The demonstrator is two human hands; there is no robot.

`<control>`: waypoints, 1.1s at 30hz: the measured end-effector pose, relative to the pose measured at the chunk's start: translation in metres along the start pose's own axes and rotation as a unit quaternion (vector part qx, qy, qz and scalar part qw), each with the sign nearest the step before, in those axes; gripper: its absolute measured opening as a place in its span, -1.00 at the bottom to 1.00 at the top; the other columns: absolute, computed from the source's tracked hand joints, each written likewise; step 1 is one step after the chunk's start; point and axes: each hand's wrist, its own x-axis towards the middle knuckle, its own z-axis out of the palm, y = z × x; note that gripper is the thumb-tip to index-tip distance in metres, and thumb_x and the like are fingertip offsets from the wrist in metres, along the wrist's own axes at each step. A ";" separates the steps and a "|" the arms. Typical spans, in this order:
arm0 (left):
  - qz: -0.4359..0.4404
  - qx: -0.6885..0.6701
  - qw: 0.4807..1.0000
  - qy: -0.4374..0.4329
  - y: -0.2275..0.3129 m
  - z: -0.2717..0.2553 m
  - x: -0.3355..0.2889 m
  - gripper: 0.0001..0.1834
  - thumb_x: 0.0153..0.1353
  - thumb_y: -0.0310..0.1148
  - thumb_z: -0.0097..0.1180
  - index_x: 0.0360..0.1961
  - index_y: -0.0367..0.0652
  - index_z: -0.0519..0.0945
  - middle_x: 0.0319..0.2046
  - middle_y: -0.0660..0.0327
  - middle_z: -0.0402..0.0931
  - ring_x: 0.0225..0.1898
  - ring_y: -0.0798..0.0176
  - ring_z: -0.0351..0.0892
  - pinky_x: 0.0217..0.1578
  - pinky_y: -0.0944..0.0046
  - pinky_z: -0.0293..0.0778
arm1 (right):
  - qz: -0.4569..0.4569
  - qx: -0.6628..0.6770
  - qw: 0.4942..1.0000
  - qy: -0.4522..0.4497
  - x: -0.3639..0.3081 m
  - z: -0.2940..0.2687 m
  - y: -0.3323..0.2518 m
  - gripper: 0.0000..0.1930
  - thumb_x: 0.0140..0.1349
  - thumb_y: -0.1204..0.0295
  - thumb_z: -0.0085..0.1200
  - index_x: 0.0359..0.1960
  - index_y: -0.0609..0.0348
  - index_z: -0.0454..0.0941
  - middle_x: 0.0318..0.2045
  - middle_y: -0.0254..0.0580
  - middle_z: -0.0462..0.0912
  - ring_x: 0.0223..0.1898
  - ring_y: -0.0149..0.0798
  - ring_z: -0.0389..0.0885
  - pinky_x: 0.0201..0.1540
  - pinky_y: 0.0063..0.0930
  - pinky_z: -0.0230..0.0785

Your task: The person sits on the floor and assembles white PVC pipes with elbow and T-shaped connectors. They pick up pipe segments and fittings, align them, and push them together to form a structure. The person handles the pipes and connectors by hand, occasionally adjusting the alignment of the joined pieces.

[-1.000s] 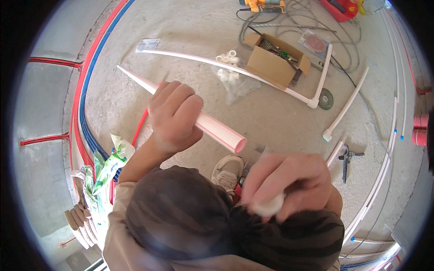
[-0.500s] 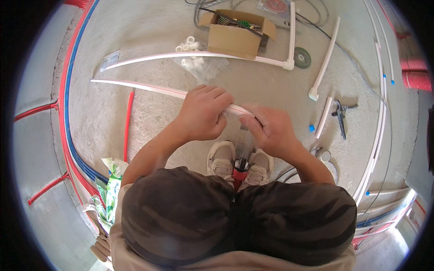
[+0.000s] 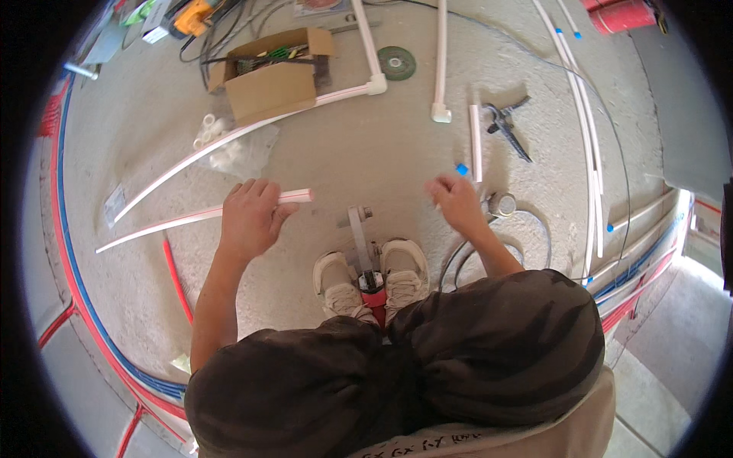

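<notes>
Left hand point(image 3: 250, 216): wrapped around white pipe, near its right end.
White pipe point(image 3: 183, 219): red-striped, short end past the fist, rest running left.
Right hand point(image 3: 456, 204): fingers curled, blurry, can't tell if holding anything; near blue cap point(image 3: 461, 169).
Red-bodied tool point(image 3: 372, 284): between shoes point(image 3: 336, 286).
Cardboard box point(image 3: 272, 88): on floor point(image 3: 343, 153), open.

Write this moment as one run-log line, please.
Left hand: holding white red-striped pipe near one end | Right hand: blurred, grip unclear, near blue piece | Between shoes: red-bodied tool
</notes>
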 end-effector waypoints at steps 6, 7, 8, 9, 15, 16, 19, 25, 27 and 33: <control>0.040 0.016 0.999 -0.011 -0.039 0.088 0.005 -0.70 0.26 -0.14 0.27 -0.32 -0.16 0.53 -0.31 0.08 0.51 -0.15 -0.07 0.50 -0.12 -0.06 0.39 | 0.005 -0.112 0.957 0.268 0.053 -0.055 0.033 -0.69 0.33 0.15 0.20 -0.19 0.18 0.64 -0.30 0.05 0.75 -0.21 0.13 0.73 -0.15 -0.04 0.52; 0.049 0.024 0.999 -0.006 -0.041 0.098 0.005 -0.70 0.26 -0.14 0.27 -0.31 -0.16 0.54 -0.30 0.08 0.52 -0.14 -0.06 0.50 -0.12 -0.05 0.39 | 0.005 -0.117 0.957 0.266 0.061 -0.058 0.030 -0.69 0.33 0.15 0.20 -0.19 0.17 0.65 -0.30 0.04 0.75 -0.20 0.12 0.73 -0.14 -0.04 0.52; 0.042 0.024 0.999 -0.011 -0.042 0.105 0.004 -0.70 0.26 -0.15 0.27 -0.31 -0.16 0.54 -0.30 0.08 0.52 -0.13 -0.07 0.50 -0.11 -0.06 0.40 | -0.003 -0.116 0.959 0.258 0.067 -0.058 0.026 -0.69 0.33 0.15 0.20 -0.19 0.17 0.65 -0.30 0.04 0.75 -0.20 0.12 0.73 -0.14 -0.04 0.52; 0.039 0.024 0.999 -0.008 -0.042 0.110 0.004 -0.71 0.26 -0.15 0.28 -0.31 -0.16 0.54 -0.29 0.08 0.52 -0.12 -0.08 0.51 -0.10 -0.07 0.40 | 0.004 -0.116 0.962 0.247 0.077 -0.058 0.019 -0.69 0.32 0.14 0.20 -0.20 0.16 0.65 -0.30 0.03 0.75 -0.20 0.12 0.73 -0.13 -0.04 0.52; -0.021 -0.037 0.999 -0.023 -0.037 0.098 -0.002 -0.67 0.30 -0.13 0.26 -0.27 -0.19 0.50 -0.26 0.02 0.52 -0.19 -0.20 0.54 -0.18 -0.12 0.44 | 0.005 0.039 0.988 0.152 0.095 -0.049 -0.004 -0.60 0.35 0.05 0.20 -0.19 0.20 0.69 -0.40 -0.15 0.73 -0.35 -0.15 0.68 -0.26 -0.25 0.52; -0.038 -0.047 0.998 -0.029 -0.036 0.093 -0.004 -0.67 0.30 -0.13 0.26 -0.28 -0.19 0.50 -0.27 0.03 0.52 -0.21 -0.21 0.55 -0.20 -0.12 0.45 | 0.046 0.117 0.987 0.104 0.093 -0.047 -0.003 -0.59 0.36 0.04 0.18 -0.16 0.20 0.69 -0.39 -0.20 0.73 -0.37 -0.22 0.66 -0.29 -0.30 0.52; -0.040 -0.052 0.998 -0.020 -0.032 0.079 -0.006 -0.67 0.29 -0.12 0.28 -0.30 -0.17 0.50 -0.32 0.04 0.52 -0.27 -0.21 0.55 -0.26 -0.11 0.46 | 0.077 0.185 0.979 0.024 0.086 -0.034 0.003 -0.57 0.42 0.02 0.13 -0.04 0.16 0.66 -0.20 -0.30 0.71 -0.26 -0.34 0.63 -0.23 -0.40 0.51; -0.035 -0.087 0.995 -0.027 -0.028 0.068 0.000 -0.68 0.29 -0.14 0.30 -0.33 -0.16 0.49 -0.39 0.02 0.51 -0.27 -0.23 0.55 -0.28 -0.13 0.45 | 0.005 0.235 0.970 -0.070 0.107 0.003 -0.009 -0.57 0.26 0.26 0.25 0.08 0.25 0.57 -0.12 -0.08 0.70 -0.18 -0.20 0.68 -0.13 -0.30 0.57; -0.040 -0.077 0.996 -0.037 -0.029 0.069 0.002 -0.66 0.29 -0.12 0.29 -0.34 -0.17 0.51 -0.39 0.04 0.53 -0.29 -0.19 0.58 -0.28 -0.13 0.47 | -0.082 0.021 0.996 -0.017 0.120 0.015 -0.023 -0.56 0.18 0.32 0.27 0.07 0.25 0.56 -0.09 0.04 0.71 -0.13 -0.04 0.70 -0.04 -0.22 0.57; -0.041 -0.073 0.995 -0.047 -0.035 0.079 -0.006 -0.66 0.32 -0.10 0.25 -0.32 -0.18 0.54 -0.36 0.03 0.56 -0.26 -0.19 0.61 -0.25 -0.13 0.50 | -0.183 -0.036 0.980 -0.066 0.133 0.051 -0.063 -0.54 0.13 0.29 0.31 0.03 0.27 0.57 -0.10 0.17 0.68 -0.04 0.19 0.66 0.06 -0.07 0.50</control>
